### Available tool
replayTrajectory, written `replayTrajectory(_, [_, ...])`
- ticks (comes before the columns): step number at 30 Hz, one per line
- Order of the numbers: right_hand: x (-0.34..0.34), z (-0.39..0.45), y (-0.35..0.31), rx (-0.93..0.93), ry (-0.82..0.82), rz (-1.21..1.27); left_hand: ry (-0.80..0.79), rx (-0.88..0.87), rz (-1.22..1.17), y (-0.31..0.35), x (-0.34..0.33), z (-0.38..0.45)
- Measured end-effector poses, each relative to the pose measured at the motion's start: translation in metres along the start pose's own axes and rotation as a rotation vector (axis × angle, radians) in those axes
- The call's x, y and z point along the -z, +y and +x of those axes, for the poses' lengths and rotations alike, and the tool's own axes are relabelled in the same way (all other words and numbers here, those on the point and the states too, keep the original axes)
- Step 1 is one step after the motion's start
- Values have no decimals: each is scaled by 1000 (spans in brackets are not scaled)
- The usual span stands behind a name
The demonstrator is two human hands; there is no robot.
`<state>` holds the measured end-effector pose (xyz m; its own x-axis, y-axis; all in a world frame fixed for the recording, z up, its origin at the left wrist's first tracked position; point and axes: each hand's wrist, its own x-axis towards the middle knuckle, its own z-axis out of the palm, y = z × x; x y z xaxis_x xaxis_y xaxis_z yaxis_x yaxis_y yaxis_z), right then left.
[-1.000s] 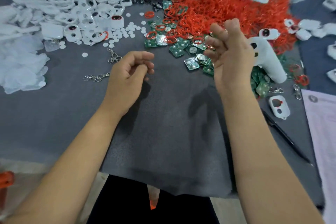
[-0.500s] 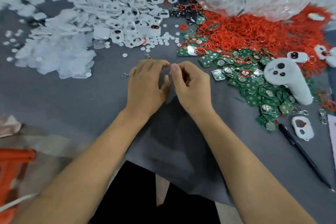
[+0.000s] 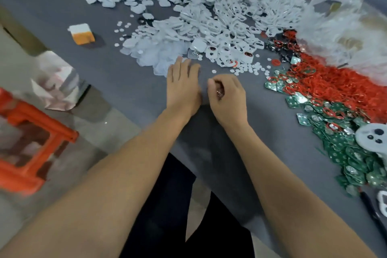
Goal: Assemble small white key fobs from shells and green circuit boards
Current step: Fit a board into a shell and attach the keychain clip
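Note:
A big heap of white fob shells covers the far middle of the grey table. Green circuit boards lie in a band at the right, beside a pile of red rings. My left hand lies flat with straight fingers, its tips at the edge of the translucent white pieces. Close to its right, my right hand is curled around a small metal key-chain clasp, of which only a glint shows between the fingers.
Small white discs are scattered ahead of my right hand. A white and orange block sits at the far left. A plastic bag bulges at the back right. An orange stool stands left of the table; a black pen lies at the right.
My view has swung left. My left hand has opened flat and reached forward to the translucent pieces. My right hand stays curled beside it, with a metal clasp inside.

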<state>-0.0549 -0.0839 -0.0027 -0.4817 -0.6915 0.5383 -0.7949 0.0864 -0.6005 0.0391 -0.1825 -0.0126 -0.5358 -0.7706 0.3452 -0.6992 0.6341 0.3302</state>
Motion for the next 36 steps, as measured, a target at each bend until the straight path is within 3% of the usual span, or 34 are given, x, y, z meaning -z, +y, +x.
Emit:
replayTrajectory(4, [-29,3,-22,117,-5,50,2,88,67,-43,17,4])
replayTrajectory(11, [-70,26,-38,148,-8,-75,19,190,-17,-122,35,8])
replayTrajectory(15, [-82,43,-39,-37,22,-232,-49,74,-43,-126,31,19])
replayTrajectory(22, [-88,56,-28,-307,-148,-332,1,-160,-65,-119,21,41])
replayTrajectory(36, [-66,35,-37,-252,216,-7,213,-232,-96,-87,27,32])
